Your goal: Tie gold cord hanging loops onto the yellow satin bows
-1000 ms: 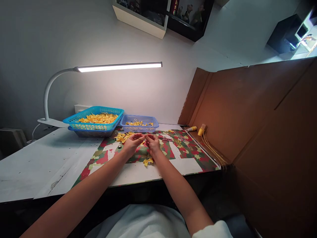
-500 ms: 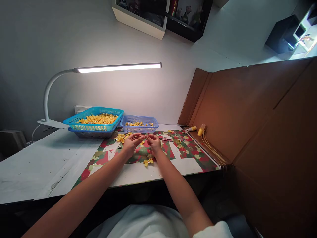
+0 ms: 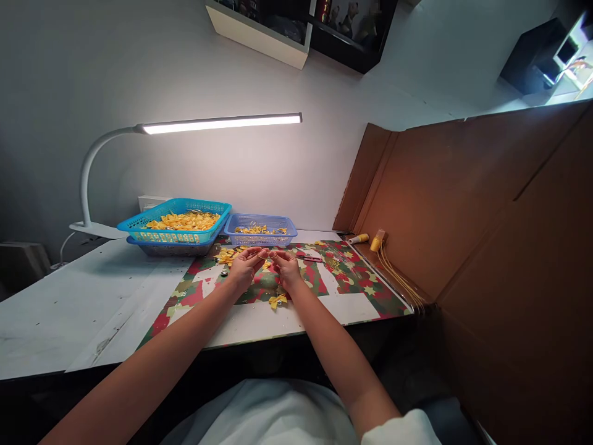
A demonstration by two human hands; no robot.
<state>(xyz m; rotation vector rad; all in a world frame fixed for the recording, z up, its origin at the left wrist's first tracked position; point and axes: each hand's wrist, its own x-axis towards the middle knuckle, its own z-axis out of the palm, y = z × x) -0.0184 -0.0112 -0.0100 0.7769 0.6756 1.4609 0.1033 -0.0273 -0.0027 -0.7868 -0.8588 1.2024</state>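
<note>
My left hand (image 3: 244, 266) and my right hand (image 3: 286, 267) are held close together above a red, green and gold patterned sheet (image 3: 352, 278) on the white table (image 3: 69, 309). The fingertips of both hands are pinched, nearly touching, on a thin gold string. A small yellow bow (image 3: 277, 301) hangs from the string just below my right hand, near the table. A loose pile of yellow bows (image 3: 228, 254) lies on the sheet just beyond my left hand.
A turquoise basket (image 3: 139, 225) of yellow bows sits stacked on a darker basket at the back left. A blue basket (image 3: 287, 230) stands beside it. A white desk lamp (image 3: 92, 167) arches over them. A brown cardboard screen (image 3: 463, 204) walls the right; gold strings (image 3: 398, 278) and yellow spools (image 3: 359, 239) lie by it.
Both hands have risen slightly, still pinched together. The yellow bow, which lay on the sheet, is lifted and dangles below my right hand.
</note>
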